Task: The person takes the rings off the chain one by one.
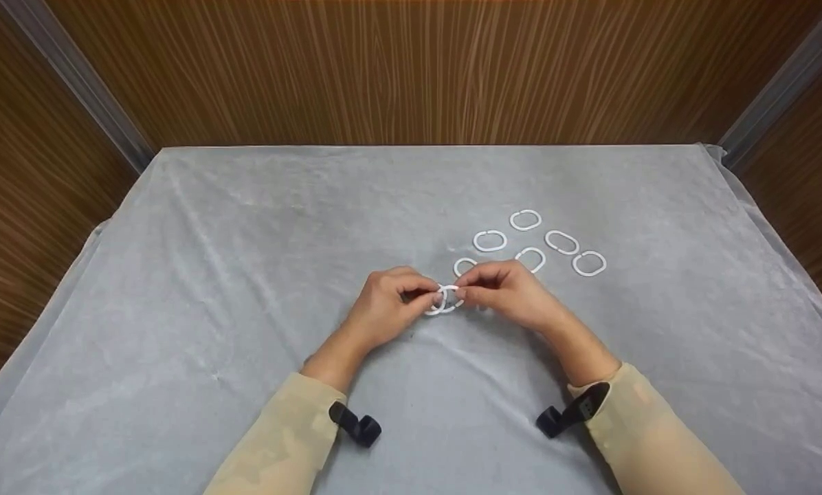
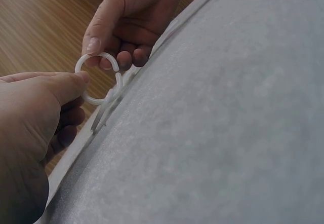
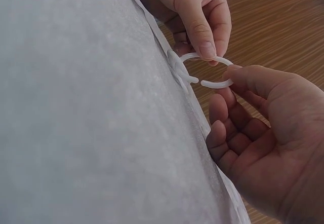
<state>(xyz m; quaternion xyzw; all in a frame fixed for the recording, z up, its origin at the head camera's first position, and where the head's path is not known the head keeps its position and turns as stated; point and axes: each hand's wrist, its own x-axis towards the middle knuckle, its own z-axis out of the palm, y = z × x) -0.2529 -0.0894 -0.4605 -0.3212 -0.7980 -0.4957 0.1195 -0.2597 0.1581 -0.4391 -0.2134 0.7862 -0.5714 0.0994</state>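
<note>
Over the grey cloth, both hands pinch one white oval ring (image 3: 216, 84) between thumbs and fingertips. A narrow gap in its loop shows in both wrist views. My left hand (image 1: 392, 302) holds one side of it, and my right hand (image 1: 511, 292) holds the other. A second white ring (image 2: 98, 116) hangs through the held one, seen nearly edge-on in the left wrist view. In the head view the two rings overlap between the fingertips, and the fingers hide parts of them.
Several loose white rings, among them one far ring (image 1: 526, 229) and a rightmost ring (image 1: 590, 275), lie beyond and right of the hands. One near ring (image 1: 456, 267) lies close to the right fingers. Wood-grain panels (image 1: 411, 75) enclose the cloth-covered table (image 1: 246, 227).
</note>
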